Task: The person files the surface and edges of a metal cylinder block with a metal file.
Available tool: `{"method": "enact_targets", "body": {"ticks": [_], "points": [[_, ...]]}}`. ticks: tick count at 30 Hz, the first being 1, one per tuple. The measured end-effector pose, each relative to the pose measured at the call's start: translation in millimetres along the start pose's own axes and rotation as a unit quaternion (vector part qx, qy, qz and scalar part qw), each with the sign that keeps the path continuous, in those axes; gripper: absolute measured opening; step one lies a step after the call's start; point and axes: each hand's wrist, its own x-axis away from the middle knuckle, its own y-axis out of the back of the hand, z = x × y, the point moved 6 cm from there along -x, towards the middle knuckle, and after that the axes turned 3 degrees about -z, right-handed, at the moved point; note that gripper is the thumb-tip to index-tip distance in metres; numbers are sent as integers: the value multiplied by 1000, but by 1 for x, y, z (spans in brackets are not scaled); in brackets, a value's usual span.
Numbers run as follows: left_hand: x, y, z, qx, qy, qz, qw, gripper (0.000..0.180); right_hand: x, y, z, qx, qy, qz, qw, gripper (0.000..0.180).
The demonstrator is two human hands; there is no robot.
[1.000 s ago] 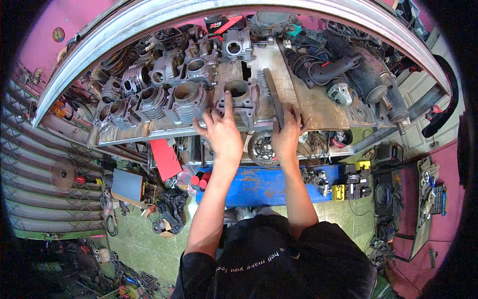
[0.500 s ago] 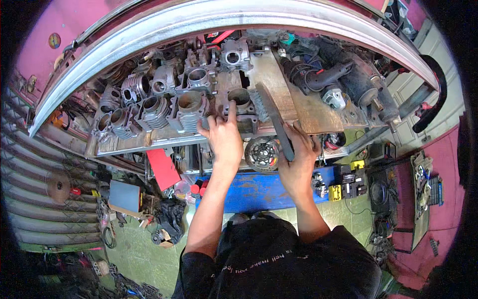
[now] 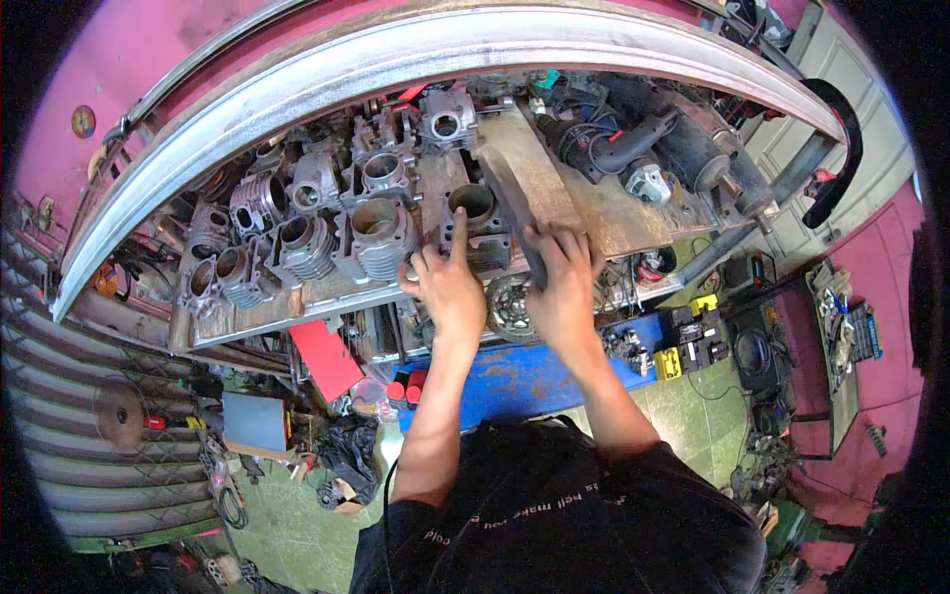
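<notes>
A grey metal engine cylinder block [image 3: 489,247] with a round open bore stands near the bench's front edge. My left hand [image 3: 450,292] holds it from the front left, its index finger stretched up to the bore's rim and the other fingers bent; the thumb is hidden. Closed round the handle of a dark wire brush [image 3: 517,203] is my right hand [image 3: 566,287]. The brush slants up and left along the block's right side. Its bristles hardly show from here, so I cannot tell whether they touch the block.
Several other cylinder blocks [image 3: 378,238] crowd the wooden bench [image 3: 554,183] to the left. A piston [image 3: 648,183] and dark exhaust parts [image 3: 712,148] lie right. A pale curved beam [image 3: 475,35] spans the back. Below are a brake disc [image 3: 510,305] and a blue bench [image 3: 505,381].
The brush has turned, its bristles facing the view less. My right hand has moved slightly left and up against the block. My left hand keeps its place on the block; the whole view has shifted.
</notes>
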Motion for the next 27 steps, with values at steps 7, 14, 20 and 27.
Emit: {"method": "enact_targets", "body": {"ticks": [7,14,20,27], "points": [[0,1,0,17,19,16,1000,86,47,36,17,28,-5,11,1000,70],[-5,2,-9,66,12,48,997,89,-12,-21,-19,-7,-31,-56,998,63],[7,-2,-1,39,1,27,999,92,30,33,4,6,-15,-9,1000,64],[-4,-3,-8,41,24,85,995,94,-4,1,-9,-7,-36,-40,999,60]]}}
